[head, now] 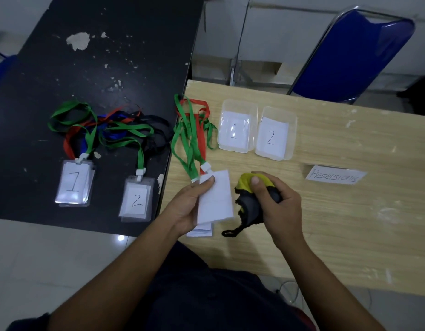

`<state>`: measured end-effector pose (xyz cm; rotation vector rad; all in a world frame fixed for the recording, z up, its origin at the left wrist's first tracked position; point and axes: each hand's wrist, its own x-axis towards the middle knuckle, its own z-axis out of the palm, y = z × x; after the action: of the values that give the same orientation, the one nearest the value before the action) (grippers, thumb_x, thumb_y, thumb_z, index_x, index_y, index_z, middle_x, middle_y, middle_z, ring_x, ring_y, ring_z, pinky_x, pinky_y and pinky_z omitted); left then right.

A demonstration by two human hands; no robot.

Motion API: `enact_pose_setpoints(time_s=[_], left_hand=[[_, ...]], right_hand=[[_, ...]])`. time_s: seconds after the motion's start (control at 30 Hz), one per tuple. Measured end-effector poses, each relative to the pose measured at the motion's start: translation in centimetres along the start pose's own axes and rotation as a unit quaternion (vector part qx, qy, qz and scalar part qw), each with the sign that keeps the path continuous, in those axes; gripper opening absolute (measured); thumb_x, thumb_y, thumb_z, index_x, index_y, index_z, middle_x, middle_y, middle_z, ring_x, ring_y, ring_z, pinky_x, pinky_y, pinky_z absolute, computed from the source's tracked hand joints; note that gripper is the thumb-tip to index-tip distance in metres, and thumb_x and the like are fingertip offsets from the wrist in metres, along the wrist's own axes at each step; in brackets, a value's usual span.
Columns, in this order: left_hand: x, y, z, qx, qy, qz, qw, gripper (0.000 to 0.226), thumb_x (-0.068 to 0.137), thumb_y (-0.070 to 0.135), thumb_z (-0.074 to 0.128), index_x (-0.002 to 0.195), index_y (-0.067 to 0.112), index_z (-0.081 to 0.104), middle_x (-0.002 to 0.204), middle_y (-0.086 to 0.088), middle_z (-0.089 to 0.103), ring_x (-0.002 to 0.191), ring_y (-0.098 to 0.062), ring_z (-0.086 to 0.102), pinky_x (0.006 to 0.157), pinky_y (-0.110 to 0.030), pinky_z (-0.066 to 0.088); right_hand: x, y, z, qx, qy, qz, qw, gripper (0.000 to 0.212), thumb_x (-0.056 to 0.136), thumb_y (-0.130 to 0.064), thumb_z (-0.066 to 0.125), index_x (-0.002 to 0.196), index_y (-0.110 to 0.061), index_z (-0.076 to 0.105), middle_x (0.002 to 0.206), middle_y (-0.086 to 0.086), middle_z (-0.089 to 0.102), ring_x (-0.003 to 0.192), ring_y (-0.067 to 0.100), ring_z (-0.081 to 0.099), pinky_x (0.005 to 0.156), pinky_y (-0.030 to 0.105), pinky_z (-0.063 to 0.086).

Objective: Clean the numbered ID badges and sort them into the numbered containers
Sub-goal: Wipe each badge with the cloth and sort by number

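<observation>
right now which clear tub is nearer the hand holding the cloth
The clear plastic container labelled 2; the container labelled 1 stands farther from the right hand gripping the yellow-and-black cloth.

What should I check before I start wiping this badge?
1. Badge gripped by the left hand: ok, the thumb pinches its top edge.
2. Cloth ready in the right hand: ok, bunched up beside the badge and not yet on it.
3. Only one badge in the hands: not ok, a second card shows beneath it.
4. Badge number readable: cannot tell, the face looks blank white.
5. Container 1 and container 2 open: ok, only number labels are visible inside.
6. Lanyards clear of container 1: cannot tell, a green loop lies right by its left side.
</observation>
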<state>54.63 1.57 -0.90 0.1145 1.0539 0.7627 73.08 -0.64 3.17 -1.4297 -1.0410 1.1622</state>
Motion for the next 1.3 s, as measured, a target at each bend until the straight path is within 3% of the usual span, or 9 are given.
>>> enact_pose_setpoints(time_s=[0.1,0.2,0.3,0.43,0.6,0.77,0.93,1.13,1.3], left_hand=[[0.1,-0.3,-0.3,-0.018,0.003,-0.011,1.000,0.052,0.080,0.029,0.071,0.128,0.009,0.064,0.122,-0.017,0.068,0.107,-0.033,0.067,0.087,-0.044,0.057],[0.0,-0.2,-0.1,-0.066,-0.069,-0.027,0.995,0.055,0.087,0.030,0.057,0.136,0.005,0.058,0.134,-0.019,0.060,0.117,-0.033,0.059,0.107,-0.045,0.044],[-0.1,-0.2,0.5,-0.051,-0.125,-0.051,0.990,0.066,0.093,0.055,0.044,0.132,0.005,0.062,0.143,-0.016,0.054,0.126,-0.032,0.053,0.117,-0.044,0.029],[-0.5,-0.6,1.1,-0.009,-0.101,-0.031,0.994,0.102,0.069,0.091,0.040,0.115,0.007,0.073,0.134,-0.014,0.060,0.129,-0.035,0.053,0.109,-0.047,0.041],[-0.6,-1.6,2.1,-0.029,-0.037,-0.036,0.998,0.087,0.079,0.082,0.030,0.101,0.014,0.080,0.110,-0.016,0.073,0.100,-0.027,0.072,0.075,-0.035,0.060],[-0.3,-1.0,1.3,-0.009,-0.005,-0.023,1.000,0.085,0.093,0.073,0.019,0.115,0.012,0.074,0.119,-0.015,0.070,0.107,-0.026,0.069,0.077,-0.032,0.059],[-0.4,-1.5,2.1,-0.034,-0.014,-0.015,0.999,0.083,0.092,0.074,0.026,0.100,0.011,0.079,0.105,-0.016,0.074,0.094,-0.027,0.074,0.069,-0.035,0.060],[0.0,-0.1,0.8,-0.058,-0.036,0.010,0.998,0.102,0.088,0.080,0.001,0.095,0.018,0.081,0.111,-0.004,0.075,0.101,-0.024,0.072,0.093,-0.043,0.050],[-0.1,-0.3,1.3,-0.041,-0.055,0.033,0.997,0.100,0.088,0.079,0.002,0.094,0.018,0.082,0.105,-0.004,0.076,0.093,-0.024,0.069,0.088,-0.042,0.052]], right_hand=[[-0.2,-0.4,0.2,-0.060,-0.025,-0.035,0.997,0.021,0.083,-0.036,0.072,0.100,-0.024,0.075,0.097,-0.010,0.075,0.092,0.008,0.070,0.076,0.022,0.056],[-0.7,0.3,1.0,-0.176,-0.093,-0.126,0.972,0.021,0.084,-0.027,0.076,0.102,-0.016,0.075,0.101,-0.009,0.073,0.096,0.009,0.068,0.084,0.030,0.054],[-2.1,1.7,2.5,-0.268,-0.132,-0.201,0.933,0.024,0.084,-0.026,0.077,0.105,-0.014,0.073,0.104,-0.002,0.069,0.097,0.013,0.064,0.085,0.030,0.051],[-3.0,3.2,3.4,-0.333,-0.164,-0.289,0.882,0.026,0.088,-0.024,0.072,0.110,-0.010,0.071,0.108,0.008,0.064,0.098,0.021,0.059,0.086,0.029,0.049],[0.1,3.1,3.8,-0.403,-0.041,-0.219,0.888,0.023,0.090,-0.020,0.071,0.108,-0.006,0.072,0.104,0.013,0.065,0.094,0.029,0.059,0.080,0.038,0.050],[-1.2,3.0,4.0,-0.363,-0.159,-0.260,0.881,0.020,0.091,-0.020,0.066,0.107,-0.009,0.071,0.103,0.009,0.064,0.093,0.024,0.058,0.082,0.031,0.048],[0.3,2.3,4.6,-0.399,-0.089,-0.218,0.886,0.019,0.093,-0.018,0.064,0.108,-0.007,0.070,0.104,0.011,0.064,0.093,0.028,0.057,0.081,0.035,0.046],[-1.9,3.0,2.8,-0.355,-0.251,-0.329,0.838,0.014,0.093,-0.016,0.064,0.103,-0.008,0.070,0.102,0.008,0.061,0.090,0.025,0.055,0.079,0.034,0.045],[-0.6,3.6,1.9,-0.410,-0.100,-0.264,0.868,0.018,0.090,-0.014,0.070,0.106,-0.004,0.070,0.104,0.014,0.062,0.093,0.031,0.057,0.079,0.041,0.049]])
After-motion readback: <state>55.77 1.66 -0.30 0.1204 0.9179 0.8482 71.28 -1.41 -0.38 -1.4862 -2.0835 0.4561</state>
